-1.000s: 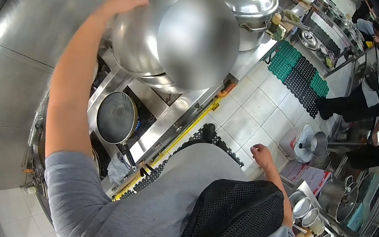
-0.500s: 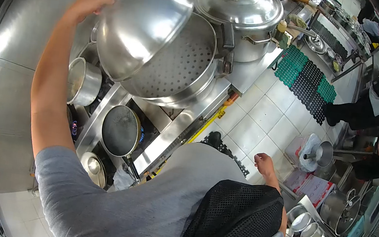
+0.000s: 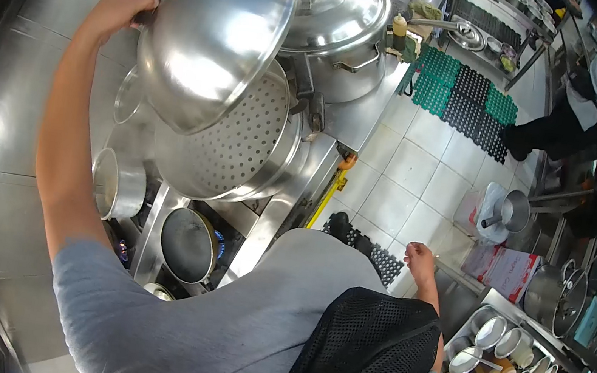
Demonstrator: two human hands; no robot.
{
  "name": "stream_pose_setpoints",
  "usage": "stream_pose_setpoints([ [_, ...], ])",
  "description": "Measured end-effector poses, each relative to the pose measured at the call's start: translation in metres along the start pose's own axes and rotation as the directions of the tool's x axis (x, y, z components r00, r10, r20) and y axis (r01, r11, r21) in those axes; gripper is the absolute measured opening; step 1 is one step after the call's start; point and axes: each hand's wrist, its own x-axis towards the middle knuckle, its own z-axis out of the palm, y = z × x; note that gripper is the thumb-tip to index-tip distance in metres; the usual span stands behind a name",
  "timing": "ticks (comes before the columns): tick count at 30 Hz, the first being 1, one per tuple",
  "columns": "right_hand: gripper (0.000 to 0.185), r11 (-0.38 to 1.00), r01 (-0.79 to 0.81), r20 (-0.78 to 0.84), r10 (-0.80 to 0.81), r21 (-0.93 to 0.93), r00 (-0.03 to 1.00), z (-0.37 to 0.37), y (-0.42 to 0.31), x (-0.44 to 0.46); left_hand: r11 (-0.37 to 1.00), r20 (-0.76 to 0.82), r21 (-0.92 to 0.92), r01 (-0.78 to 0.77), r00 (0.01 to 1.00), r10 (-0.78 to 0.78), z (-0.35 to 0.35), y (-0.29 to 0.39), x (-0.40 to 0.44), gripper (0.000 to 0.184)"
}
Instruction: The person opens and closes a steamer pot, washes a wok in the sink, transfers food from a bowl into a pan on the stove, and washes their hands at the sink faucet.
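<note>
My left hand (image 3: 121,9) is closed around the dark handle of a large domed metal lid (image 3: 208,44). The lid is tilted above a wide steamer pot (image 3: 284,150), whose perforated tray (image 3: 240,136) shows below the rim. The lid hides the pot's far left part, and haze lies over its left side. My right hand (image 3: 421,261) hangs low at my right side over the floor, fingers loosely curled and slightly apart, with nothing seen in it. Behind the steamer stands a big lidded stockpot (image 3: 345,71).
A frying pan (image 3: 187,246) sits by a blue burner flame, with a saucepan (image 3: 119,184) further left. Mats (image 3: 456,94) lie on the tiled floor. A co-worker (image 3: 581,104) stands at right. A trolley (image 3: 485,297) holds several containers beside my right arm.
The lid has shifted slightly left, still in my left hand, showing more of the perforated tray's right side. The view has turned, and more of the trolley is visible. My right hand stays low.
</note>
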Motion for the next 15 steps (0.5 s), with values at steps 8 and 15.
stream_pose_setpoints([
  [8,0.030,0.995,0.101,0.028,-0.101,0.011,0.994,-0.011,-0.060,0.056,0.994,-0.080,0.078,0.074,0.995,-0.068,0.055,-0.018,-0.075,0.031],
  [15,0.045,0.898,0.438,0.425,-0.381,-0.041,0.821,0.054,-0.244,0.038,0.960,-0.057,0.281,0.016,0.998,0.000,0.095,-0.034,-0.093,0.038],
])
